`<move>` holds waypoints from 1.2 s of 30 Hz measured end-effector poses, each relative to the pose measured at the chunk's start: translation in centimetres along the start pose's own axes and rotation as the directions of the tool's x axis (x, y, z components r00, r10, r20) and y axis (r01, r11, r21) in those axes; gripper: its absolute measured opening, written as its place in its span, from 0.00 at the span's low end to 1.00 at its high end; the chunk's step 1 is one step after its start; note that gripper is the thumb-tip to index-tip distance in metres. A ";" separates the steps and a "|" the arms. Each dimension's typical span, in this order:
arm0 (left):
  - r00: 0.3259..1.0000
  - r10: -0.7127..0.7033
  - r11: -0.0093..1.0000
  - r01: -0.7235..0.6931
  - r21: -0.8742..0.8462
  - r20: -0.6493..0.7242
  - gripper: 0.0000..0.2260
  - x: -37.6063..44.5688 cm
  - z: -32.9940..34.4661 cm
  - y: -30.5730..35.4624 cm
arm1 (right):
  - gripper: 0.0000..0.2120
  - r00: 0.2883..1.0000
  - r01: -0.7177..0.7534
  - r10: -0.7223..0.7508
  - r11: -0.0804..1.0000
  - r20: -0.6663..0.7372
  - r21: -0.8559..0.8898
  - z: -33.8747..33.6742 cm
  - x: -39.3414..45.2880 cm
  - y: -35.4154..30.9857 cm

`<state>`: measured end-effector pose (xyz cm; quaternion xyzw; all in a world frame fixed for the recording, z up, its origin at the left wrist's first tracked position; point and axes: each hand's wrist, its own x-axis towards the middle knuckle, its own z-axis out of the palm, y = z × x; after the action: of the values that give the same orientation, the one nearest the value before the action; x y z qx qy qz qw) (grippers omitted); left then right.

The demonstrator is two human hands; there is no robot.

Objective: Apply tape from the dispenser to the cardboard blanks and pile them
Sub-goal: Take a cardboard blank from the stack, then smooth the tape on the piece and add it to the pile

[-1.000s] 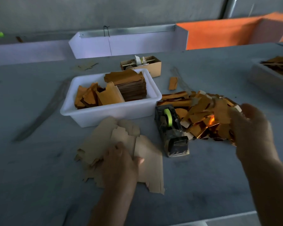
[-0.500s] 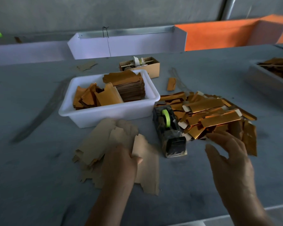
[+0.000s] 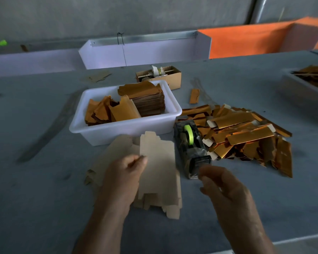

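We had our left hand pinching the near left edge of a pale tan, die-cut cardboard blank, lifted slightly off a loose heap of similar plain blanks on the grey table. The blank's long axis ran away from us, roughly parallel to the dark, tape-wrapped dispenser with its lime-green roll, which stood just to the blank's right. Our right hand hovered with fingers loosely spread, holding nothing, its fingertips just beside the dispenser's near cutter end. So the right hand was plainly the nearer one to the tape, and we judged the pull would run from that near end toward us and leftward onto the blank. Beyond the dispenser lay the pile of shiny gold-foil pieces, and behind the blank stood the white plastic tub.
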<state>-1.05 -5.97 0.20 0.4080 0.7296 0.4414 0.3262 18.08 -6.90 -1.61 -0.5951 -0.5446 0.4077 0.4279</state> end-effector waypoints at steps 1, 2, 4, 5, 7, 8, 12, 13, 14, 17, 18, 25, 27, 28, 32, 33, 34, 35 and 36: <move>0.997 -0.024 0.994 0.031 -0.100 0.069 0.06 -0.4 0.0 0.4 | 0.07 0.998 -0.040 0.036 0.997 0.058 0.067 0.2 0.0 -0.4; 0.992 -0.016 0.988 0.035 -0.148 0.128 0.07 -0.7 0.1 0.6 | 0.09 0.988 -0.086 0.066 0.986 0.141 0.143 0.4 -0.1 -0.8; 0.981 0.028 0.983 0.008 -0.181 0.193 0.07 -1.5 0.5 1.0 | 0.17 0.950 -0.195 0.119 0.948 0.288 0.251 0.8 0.0 -1.5; 0.976 0.044 0.980 0.000 -0.199 0.215 0.06 -1.8 0.6 1.3 | 0.18 0.941 -0.229 0.136 0.930 0.309 0.287 0.9 0.0 -1.7; 0.962 0.047 0.969 0.021 -0.246 0.270 0.09 -2.2 1.0 1.7 | 0.16 0.950 -0.250 0.157 0.900 0.268 0.358 1.1 0.2 -2.0; 0.955 0.036 0.966 0.042 -0.255 0.295 0.12 -2.4 1.1 1.8 | 0.14 0.958 -0.246 0.163 0.888 0.234 0.389 1.2 0.3 -2.1; 0.972 0.021 0.967 0.040 -0.251 0.235 0.13 -2.9 2.1 2.1 | 0.10 0.966 -0.243 0.173 0.862 0.193 0.445 1.0 0.4 -2.2; 0.979 0.029 0.970 0.022 -0.242 0.204 0.10 -3.0 2.3 2.2 | 0.10 0.965 -0.249 0.181 0.855 0.188 0.456 0.9 0.4 -2.2; 0.983 0.033 0.970 0.012 -0.241 0.182 0.09 -3.0 2.5 2.2 | 0.09 0.965 -0.255 0.191 0.847 0.181 0.466 0.9 0.3 -2.2; 0.981 0.030 0.970 0.018 -0.243 0.193 0.08 -2.9 2.9 2.2 | 0.04 0.963 -0.267 0.212 0.835 0.167 0.482 0.8 0.4 -2.0; 0.979 0.035 0.972 0.013 -0.237 0.200 0.08 -2.9 2.9 2.2 | 0.03 0.963 -0.269 0.216 0.830 0.162 0.489 0.8 0.3 -2.0; 0.992 0.091 0.988 -0.079 -0.134 0.089 0.05 -3.0 3.9 1.8 | 0.06 0.997 0.066 -0.065 0.997 -0.038 0.025 0.9 -0.2 -1.8; 0.992 0.118 0.988 -0.112 -0.104 0.047 0.05 -2.9 4.2 1.7 | 0.06 0.979 0.190 -0.196 0.978 -0.061 -0.089 1.1 -0.6 -2.0; 0.992 0.117 0.987 -0.112 -0.119 0.040 0.05 -3.0 4.3 1.8 | 0.07 0.971 0.228 -0.235 0.967 -0.053 -0.116 1.3 -0.7 -2.0; 0.985 0.071 0.977 -0.036 -0.210 0.160 0.02 -3.4 4.1 2.1 | 0.05 0.964 0.264 -0.259 0.960 0.055 -0.090 1.6 -0.8 -2.1; 0.973 0.051 0.972 0.003 -0.234 0.225 0.04 -3.4 3.9 2.2 | 0.06 0.961 0.272 -0.266 0.960 0.080 -0.069 1.5 -0.8 -2.1; 0.955 0.035 0.966 0.043 -0.255 0.293 0.05 -3.4 3.6 2.2 | 0.10 0.956 0.282 -0.275 0.958 0.100 -0.061 1.5 -0.8 -2.2; 0.937 0.031 0.965 0.063 -0.255 0.349 0.07 -3.4 3.3 2.2 | 0.12 0.954 0.285 -0.277 0.956 0.117 -0.061 1.4 -0.7 -2.2; 0.920 0.040 0.971 0.056 -0.231 0.390 0.11 -3.3 3.1 2.1 | 0.12 0.954 0.281 -0.271 0.958 0.128 -0.064 1.4 -0.6 -2.1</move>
<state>3.70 -7.14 1.31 0.4432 0.5931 0.4334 0.5138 16.11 -7.36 0.02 -0.5049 -0.6630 0.3559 0.4230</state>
